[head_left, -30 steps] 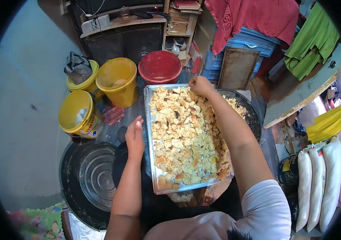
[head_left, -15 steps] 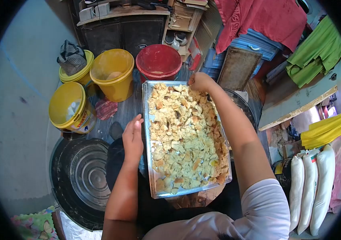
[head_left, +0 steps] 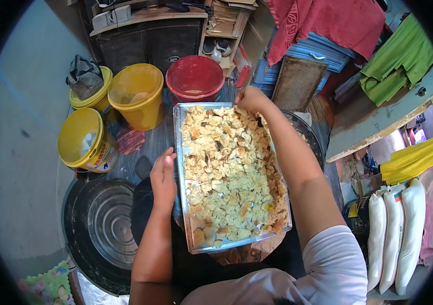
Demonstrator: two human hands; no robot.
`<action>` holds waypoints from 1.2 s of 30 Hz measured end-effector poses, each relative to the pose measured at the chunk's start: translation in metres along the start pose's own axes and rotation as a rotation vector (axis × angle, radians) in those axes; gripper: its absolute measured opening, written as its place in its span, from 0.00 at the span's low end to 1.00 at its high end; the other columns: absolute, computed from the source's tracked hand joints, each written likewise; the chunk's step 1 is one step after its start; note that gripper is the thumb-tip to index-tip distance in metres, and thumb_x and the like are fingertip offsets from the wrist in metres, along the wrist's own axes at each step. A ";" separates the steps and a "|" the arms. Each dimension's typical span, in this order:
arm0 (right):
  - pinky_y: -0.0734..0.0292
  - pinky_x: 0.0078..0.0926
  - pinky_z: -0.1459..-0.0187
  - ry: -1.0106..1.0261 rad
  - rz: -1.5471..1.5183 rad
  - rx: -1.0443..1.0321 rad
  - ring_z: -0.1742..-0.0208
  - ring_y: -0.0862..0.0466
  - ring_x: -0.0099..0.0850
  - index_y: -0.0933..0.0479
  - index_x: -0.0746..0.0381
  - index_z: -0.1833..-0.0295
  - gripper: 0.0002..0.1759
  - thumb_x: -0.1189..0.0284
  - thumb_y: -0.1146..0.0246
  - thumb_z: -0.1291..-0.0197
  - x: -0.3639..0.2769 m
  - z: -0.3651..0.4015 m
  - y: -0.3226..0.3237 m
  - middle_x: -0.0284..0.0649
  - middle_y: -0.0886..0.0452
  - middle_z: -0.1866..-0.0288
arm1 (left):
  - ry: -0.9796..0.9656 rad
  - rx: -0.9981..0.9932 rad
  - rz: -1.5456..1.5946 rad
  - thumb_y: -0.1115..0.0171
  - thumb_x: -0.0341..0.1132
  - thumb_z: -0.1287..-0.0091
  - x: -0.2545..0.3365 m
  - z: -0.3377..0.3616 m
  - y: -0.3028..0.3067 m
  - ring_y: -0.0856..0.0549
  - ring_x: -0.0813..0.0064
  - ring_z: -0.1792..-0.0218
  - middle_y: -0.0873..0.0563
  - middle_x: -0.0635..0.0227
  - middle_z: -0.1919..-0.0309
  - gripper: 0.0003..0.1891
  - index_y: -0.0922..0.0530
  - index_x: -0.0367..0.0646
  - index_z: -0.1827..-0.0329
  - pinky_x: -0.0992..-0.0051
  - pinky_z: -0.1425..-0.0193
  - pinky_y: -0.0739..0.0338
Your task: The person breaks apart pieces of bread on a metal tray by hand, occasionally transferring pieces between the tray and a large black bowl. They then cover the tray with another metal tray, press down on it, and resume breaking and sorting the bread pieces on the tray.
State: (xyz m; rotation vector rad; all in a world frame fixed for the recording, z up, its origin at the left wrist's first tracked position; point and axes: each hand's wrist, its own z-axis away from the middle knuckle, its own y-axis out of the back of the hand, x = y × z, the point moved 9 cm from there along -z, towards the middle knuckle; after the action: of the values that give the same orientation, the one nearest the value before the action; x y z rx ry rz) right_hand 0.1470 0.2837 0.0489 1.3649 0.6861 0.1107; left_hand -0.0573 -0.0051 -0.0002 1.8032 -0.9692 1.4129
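A metal tray (head_left: 179,152) full of torn, browned bread-like pieces (head_left: 231,173) lies in front of me, tilted a little. My right hand (head_left: 251,98) is closed on the tray's far rim, near the middle of that edge. At the tray's left side, my left hand (head_left: 163,173) rests against the rim with its fingers extended and slightly apart. Part of a dark round pan (head_left: 308,133) shows behind my right forearm.
Yellow buckets (head_left: 136,96) (head_left: 80,137) and a red bucket (head_left: 195,79) stand beyond the tray. A large black round tub (head_left: 99,223) is at the left. White filled sacks (head_left: 394,234) stand right, below a wooden board (head_left: 384,122).
The view has shifted slightly, so the tray and surroundings appear a little further left. Both hands keep about the same places at the tray.
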 end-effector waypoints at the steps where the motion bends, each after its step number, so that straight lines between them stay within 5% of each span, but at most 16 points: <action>1: 0.22 0.33 0.59 0.000 0.001 0.000 0.65 0.15 0.39 0.17 0.62 0.69 0.08 0.71 0.35 0.57 0.004 -0.003 0.002 0.48 0.16 0.69 | -0.007 -0.006 -0.010 0.52 0.48 0.25 0.002 0.000 -0.001 0.20 0.69 0.48 0.19 0.54 0.50 0.27 0.26 0.28 0.42 0.71 0.40 0.30; 9: 0.22 0.30 0.60 0.049 -0.157 0.023 0.67 0.15 0.35 0.17 0.63 0.67 0.09 0.75 0.34 0.58 0.005 -0.010 0.009 0.44 0.15 0.69 | 0.011 -0.003 0.011 0.54 0.49 0.25 -0.001 0.001 -0.003 0.20 0.68 0.47 0.19 0.54 0.49 0.27 0.27 0.28 0.41 0.71 0.40 0.30; 20: 0.21 0.33 0.59 0.112 -0.005 -0.041 0.64 0.15 0.39 0.16 0.62 0.63 0.12 0.74 0.33 0.58 -0.010 0.006 -0.014 0.45 0.15 0.67 | 0.016 -0.013 -0.009 0.54 0.49 0.25 -0.001 0.001 -0.004 0.20 0.68 0.47 0.19 0.54 0.49 0.27 0.26 0.29 0.41 0.71 0.40 0.31; 23: 0.22 0.34 0.55 0.099 -0.106 0.055 0.60 0.16 0.40 0.16 0.62 0.60 0.13 0.71 0.34 0.52 -0.011 0.010 -0.001 0.46 0.15 0.64 | 0.026 -0.012 0.000 0.53 0.42 0.25 -0.001 0.002 -0.005 0.19 0.67 0.47 0.20 0.52 0.48 0.23 0.26 0.27 0.43 0.72 0.40 0.29; 25: 0.23 0.35 0.51 0.274 -0.132 0.238 0.56 0.17 0.41 0.17 0.62 0.56 0.14 0.68 0.35 0.47 -0.016 0.012 0.006 0.46 0.16 0.59 | 0.003 -0.023 -0.030 0.52 0.44 0.25 -0.004 0.001 -0.004 0.19 0.66 0.47 0.20 0.52 0.48 0.24 0.26 0.27 0.42 0.71 0.40 0.30; 28: 0.24 0.36 0.49 0.381 -0.019 0.085 0.53 0.17 0.42 0.18 0.62 0.52 0.16 0.66 0.37 0.44 -0.019 0.020 -0.023 0.46 0.17 0.55 | 0.007 -0.014 -0.028 0.53 0.53 0.27 -0.004 0.001 -0.005 0.20 0.68 0.47 0.19 0.54 0.49 0.31 0.27 0.28 0.41 0.72 0.41 0.31; 36: 0.31 0.39 0.41 0.386 0.049 0.172 0.48 0.20 0.39 0.18 0.57 0.52 0.18 0.61 0.35 0.46 -0.059 0.028 -0.028 0.44 0.17 0.54 | 0.015 -0.030 -0.054 0.52 0.53 0.27 -0.009 0.001 -0.006 0.21 0.69 0.47 0.18 0.54 0.50 0.30 0.26 0.30 0.41 0.72 0.40 0.32</action>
State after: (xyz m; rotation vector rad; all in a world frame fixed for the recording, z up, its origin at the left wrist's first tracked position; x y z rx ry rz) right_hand 0.1049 0.2260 0.0475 1.5427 1.0019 0.3683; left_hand -0.0535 -0.0012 -0.0094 1.7812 -0.9219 1.3702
